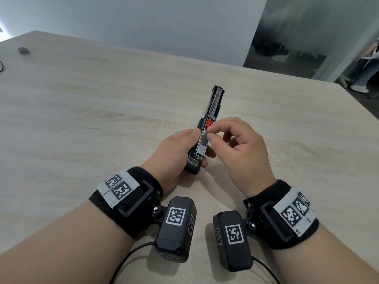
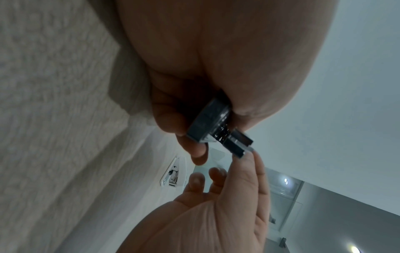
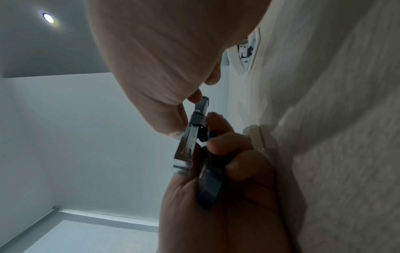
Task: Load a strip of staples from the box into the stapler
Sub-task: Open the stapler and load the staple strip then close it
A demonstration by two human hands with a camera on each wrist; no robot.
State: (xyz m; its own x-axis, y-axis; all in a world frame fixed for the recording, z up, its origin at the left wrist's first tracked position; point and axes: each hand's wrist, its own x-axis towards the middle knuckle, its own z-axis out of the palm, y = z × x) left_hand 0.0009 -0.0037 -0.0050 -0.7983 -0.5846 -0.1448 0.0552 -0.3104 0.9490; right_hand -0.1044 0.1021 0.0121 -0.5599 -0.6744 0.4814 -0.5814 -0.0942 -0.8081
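My left hand (image 1: 176,148) grips the base of a black stapler (image 1: 200,149) a little above the wooden table (image 1: 92,103). Its lid (image 1: 215,101) is swung open and points away from me, and an orange part shows at the hinge. My right hand (image 1: 242,148) pinches a grey strip of staples (image 1: 204,138) between thumb and forefinger, over the open metal channel. In the right wrist view the right hand's fingertips (image 3: 195,98) sit at the channel (image 3: 188,142), with the left hand (image 3: 238,188) below. The left wrist view shows the stapler (image 2: 212,123) end on. A small pale box (image 3: 257,137) lies beyond my left fingers.
A small dark object (image 1: 24,50) and a cable (image 1: 1,65) lie at the table's far left. The table's edge runs down the right side. A person (image 1: 367,72) sits beyond it near a glass wall. Both wrist cameras trail cables toward me.
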